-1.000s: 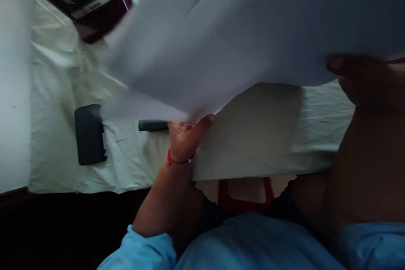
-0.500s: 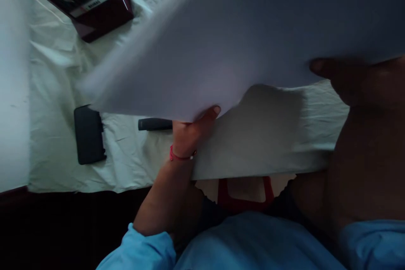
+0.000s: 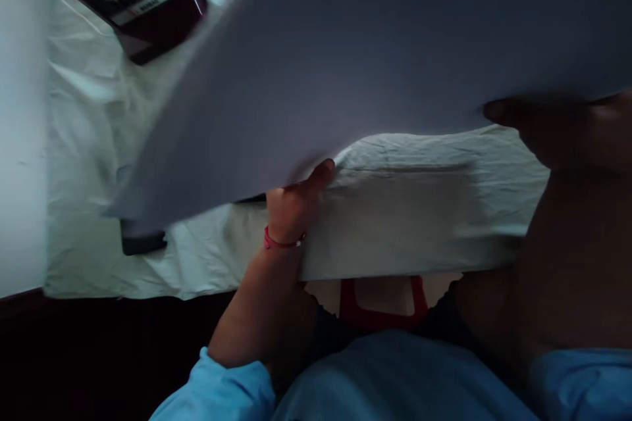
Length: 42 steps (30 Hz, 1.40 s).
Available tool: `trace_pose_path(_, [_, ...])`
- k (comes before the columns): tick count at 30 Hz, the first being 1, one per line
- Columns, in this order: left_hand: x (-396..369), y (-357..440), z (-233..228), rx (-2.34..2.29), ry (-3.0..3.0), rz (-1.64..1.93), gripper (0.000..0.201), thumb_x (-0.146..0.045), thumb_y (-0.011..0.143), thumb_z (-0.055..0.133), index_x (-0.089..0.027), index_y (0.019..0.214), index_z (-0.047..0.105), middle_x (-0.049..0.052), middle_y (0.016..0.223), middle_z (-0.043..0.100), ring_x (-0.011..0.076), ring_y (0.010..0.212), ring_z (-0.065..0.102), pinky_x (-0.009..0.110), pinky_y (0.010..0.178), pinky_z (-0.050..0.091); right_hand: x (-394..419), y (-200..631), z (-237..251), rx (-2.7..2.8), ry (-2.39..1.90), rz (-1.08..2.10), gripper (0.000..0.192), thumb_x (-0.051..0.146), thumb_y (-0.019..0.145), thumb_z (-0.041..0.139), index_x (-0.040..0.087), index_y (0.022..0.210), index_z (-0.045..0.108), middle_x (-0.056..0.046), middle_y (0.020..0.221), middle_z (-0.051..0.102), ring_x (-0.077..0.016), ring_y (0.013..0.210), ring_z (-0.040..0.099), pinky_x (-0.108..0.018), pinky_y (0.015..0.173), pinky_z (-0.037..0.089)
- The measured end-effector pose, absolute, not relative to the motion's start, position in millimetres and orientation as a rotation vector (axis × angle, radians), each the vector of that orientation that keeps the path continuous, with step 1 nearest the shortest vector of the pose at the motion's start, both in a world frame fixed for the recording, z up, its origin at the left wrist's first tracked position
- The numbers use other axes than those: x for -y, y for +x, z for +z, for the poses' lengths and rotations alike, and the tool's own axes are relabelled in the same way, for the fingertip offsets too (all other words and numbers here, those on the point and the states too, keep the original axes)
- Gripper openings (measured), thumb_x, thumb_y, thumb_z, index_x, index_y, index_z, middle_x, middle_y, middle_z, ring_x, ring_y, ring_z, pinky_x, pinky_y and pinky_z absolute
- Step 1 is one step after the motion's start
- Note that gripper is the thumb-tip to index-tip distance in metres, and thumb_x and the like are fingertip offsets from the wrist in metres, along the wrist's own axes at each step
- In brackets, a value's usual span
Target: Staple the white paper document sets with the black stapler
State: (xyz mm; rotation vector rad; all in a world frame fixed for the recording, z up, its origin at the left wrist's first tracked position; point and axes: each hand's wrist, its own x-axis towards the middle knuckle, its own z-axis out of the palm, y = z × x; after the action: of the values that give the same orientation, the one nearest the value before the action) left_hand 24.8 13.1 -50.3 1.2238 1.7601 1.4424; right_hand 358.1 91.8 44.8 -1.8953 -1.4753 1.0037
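Observation:
A large, plain sheet of paper, greyish in the dim light, spans the upper part of the view above the table. My left hand, with a red band at the wrist, pinches its near edge, thumb on top and fingers hidden beneath. Farther right, my right hand grips the same edge with its thumb over the sheet; its other fingers are out of sight in shadow. Between the hands the edge bows away from me. The sheet's left corner is blurred and hangs over a black case, covering most of it.
A pale cloth with creases covers the table. At the upper left stands a dark maroon box with a printed label. A dark object shows slightly beside my left hand. Below the table edge is a red stool.
The sheet's left part has swung down toward me and now covers more of the black case and the dark object. Both hands stay nearly in place, still gripping the edge.

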Motion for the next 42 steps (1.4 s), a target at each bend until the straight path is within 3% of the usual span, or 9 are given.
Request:
trace_pose_path(3, [-14.2, 28.5, -48.8, -1.738, 1.281, 1.35, 0.026, -0.042, 0.084, 0.087, -0.021, 0.096, 0.077, 0.004, 0.094, 0.077, 0.0242, 0.109, 0.073, 0.039, 0.114, 0.054, -90.7, 349.0, 46.8, 1.418, -2.055, 0.888, 0.068, 0.052, 0.064, 0.102, 0.028, 0.12, 0.073, -0.003, 0.144, 0.067, -0.0322, 0.148, 0.057, -0.06, 0.134, 0.038])
trace_pose_path(7, [-13.9, 30.9, -44.2, -1.745, 1.264, 1.418, 0.026, -0.043, 0.089, 0.085, -0.022, 0.102, 0.077, 0.006, 0.104, 0.078, 0.027, 0.12, 0.073, 0.043, 0.117, 0.054, -90.4, 339.2, 46.7, 1.411, -2.124, 0.741, 0.069, 0.06, 0.066, 0.099, 0.028, 0.122, 0.074, -0.005, 0.145, 0.067, -0.0328, 0.147, 0.057, -0.058, 0.131, 0.042])
trace_pose_path(11, [-14.9, 29.0, -40.8, -1.73, 1.287, 1.356, 0.023, -0.044, 0.092, 0.084, -0.023, 0.095, 0.076, 0.005, 0.099, 0.078, 0.0305, 0.122, 0.073, 0.04, 0.104, 0.061, -97.0, 341.0, 39.3, 1.412, -2.079, 0.844, 0.063, 0.051, 0.064, 0.102, 0.027, 0.115, 0.074, -0.002, 0.129, 0.072, -0.0308, 0.135, 0.064, -0.059, 0.127, 0.043])
trace_pose_path(15, [-16.6, 31.1, -38.2, -1.737, 1.246, 1.339, 0.03, -0.049, 0.097, 0.079, -0.021, 0.089, 0.075, 0.004, 0.086, 0.076, 0.0209, 0.092, 0.075, 0.027, 0.082, 0.062, -105.2, 344.4, 27.8, 1.516, -1.835, 0.916, 0.039, 0.035, 0.073, 0.097, 0.022, 0.102, 0.074, 0.0, 0.11, 0.072, -0.0232, 0.119, 0.068, -0.051, 0.12, 0.051])
trace_pose_path(19, [-16.8, 38.2, -30.0, -1.562, 1.042, 1.281, 0.034, -0.053, 0.096, 0.079, -0.022, 0.084, 0.07, -0.002, 0.069, 0.064, 0.0109, 0.054, 0.058, 0.021, 0.049, 0.049, -108.3, 345.6, 21.4, 1.421, -1.699, 0.929, 0.027, 0.034, 0.077, 0.093, 0.018, 0.078, 0.072, 0.0, 0.086, 0.066, -0.011, 0.083, 0.061, -0.036, 0.09, 0.06])
trace_pose_path(23, [-20.0, 43.7, -14.9, -1.425, 0.737, 1.207, 0.031, -0.044, 0.082, 0.089, -0.021, 0.079, 0.068, -0.002, 0.072, 0.06, 0.0074, 0.048, 0.046, 0.018, 0.035, 0.038, -110.2, 344.0, 18.9, 1.276, -1.531, 1.046, 0.022, 0.03, 0.077, 0.094, 0.018, 0.082, 0.077, -0.001, 0.091, 0.071, -0.0088, 0.077, 0.062, -0.029, 0.075, 0.058])
trace_pose_path(32, [-23.2, 37.4, -2.5, -1.377, 0.503, 1.1, 0.018, -0.025, 0.076, 0.088, -0.016, 0.077, 0.073, 0.0, 0.074, 0.061, 0.0028, 0.045, 0.04, 0.013, 0.031, 0.024, -111.2, 334.6, 28.0, 1.134, -1.613, 1.349, 0.006, 0.02, 0.09, 0.081, 0.016, 0.095, 0.081, -0.007, 0.09, 0.077, -0.0123, 0.07, 0.07, -0.022, 0.054, 0.053])
trace_pose_path(37, [-23.9, 40.7, 3.0, -1.327, 0.377, 1.059, 0.013, -0.019, 0.08, 0.084, -0.015, 0.082, 0.072, -0.001, 0.075, 0.062, 0.0019, 0.045, 0.043, 0.012, 0.033, 0.025, -112.1, 328.9, 36.8, 1.131, -1.763, 1.31, 0.018, 0.008, 0.087, 0.076, 0.012, 0.072, 0.068, -0.003, 0.063, 0.06, -0.0081, 0.051, 0.052, -0.021, 0.043, 0.039])
trace_pose_path(42, [-21.9, 42.6, 2.8, -1.27, 0.362, 1.058, 0.017, -0.014, 0.088, 0.073, -0.016, 0.078, 0.059, 0.001, 0.07, 0.071, -0.0003, 0.039, 0.036, 0.012, 0.039, 0.031, -116.3, 327.7, 39.6, 1.023, -1.797, 1.171, 0.012, 0.003, 0.084, 0.076, 0.011, 0.078, 0.07, -0.007, 0.078, 0.066, -0.0072, 0.054, 0.052, -0.022, 0.041, 0.035])
